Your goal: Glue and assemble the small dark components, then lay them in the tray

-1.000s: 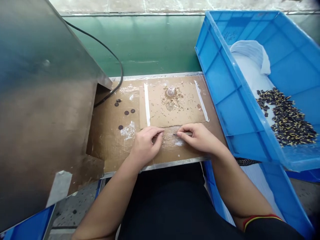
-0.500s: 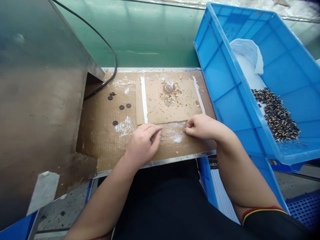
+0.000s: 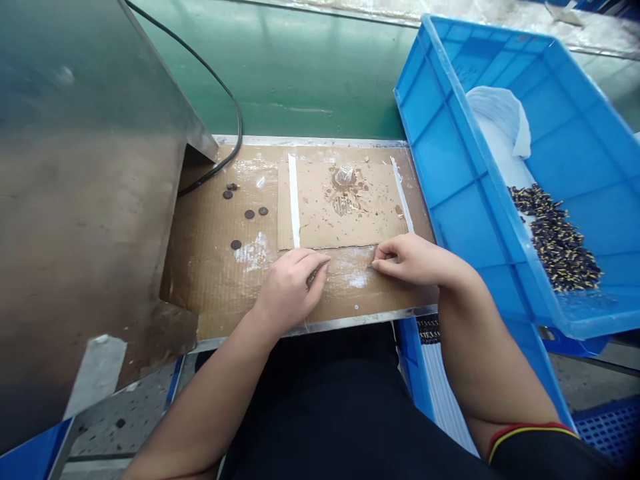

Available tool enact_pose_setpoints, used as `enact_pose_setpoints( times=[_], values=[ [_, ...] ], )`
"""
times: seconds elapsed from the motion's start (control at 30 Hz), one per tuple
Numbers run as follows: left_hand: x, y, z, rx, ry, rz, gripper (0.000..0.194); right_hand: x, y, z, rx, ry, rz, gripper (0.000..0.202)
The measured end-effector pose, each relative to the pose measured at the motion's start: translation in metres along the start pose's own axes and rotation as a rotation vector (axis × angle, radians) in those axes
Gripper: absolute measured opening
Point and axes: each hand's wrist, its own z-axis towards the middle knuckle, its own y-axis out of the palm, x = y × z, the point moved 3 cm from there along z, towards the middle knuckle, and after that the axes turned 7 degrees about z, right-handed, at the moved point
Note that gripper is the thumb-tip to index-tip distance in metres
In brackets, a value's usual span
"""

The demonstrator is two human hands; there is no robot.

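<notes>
Our right hand (image 3: 415, 260) has drawn away to the right of our left hand (image 3: 293, 283) within the last second, so we judge that they now work apart over the surface (image 3: 220, 293). In each grip thumb and fingers are pressed together; any piece between them is too small to tell. The cardboard (image 3: 317, 223) lies just beyond both hands, dark discs (image 3: 236, 245) to the left, bin (image 3: 505, 220) to the right. We can read no brand or label.
</notes>
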Motion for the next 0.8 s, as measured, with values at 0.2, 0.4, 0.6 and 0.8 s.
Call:
enact_pose_setpoints(
  times=[0.2,0.4,0.6,0.8],
  values=[
    [0.007,-0.011,0.019,-0.079,-0.007,-0.052,0.015,-0.020,0.019,0.000,0.409,-0.435,0.235,0.015],
    [0.007,-0.012,0.028,0.036,-0.005,-0.079,0.011,-0.024,0.040,0.010,0.565,-0.538,0.352,0.012],
    [0.009,-0.009,0.019,0.160,0.081,0.012,0.016,-0.023,0.051,0.008,0.659,-0.590,0.298,0.010],
    [0.011,-0.012,0.016,0.196,0.113,0.098,0.019,-0.023,0.054,0.006,0.691,-0.595,0.262,0.012]
  ],
)
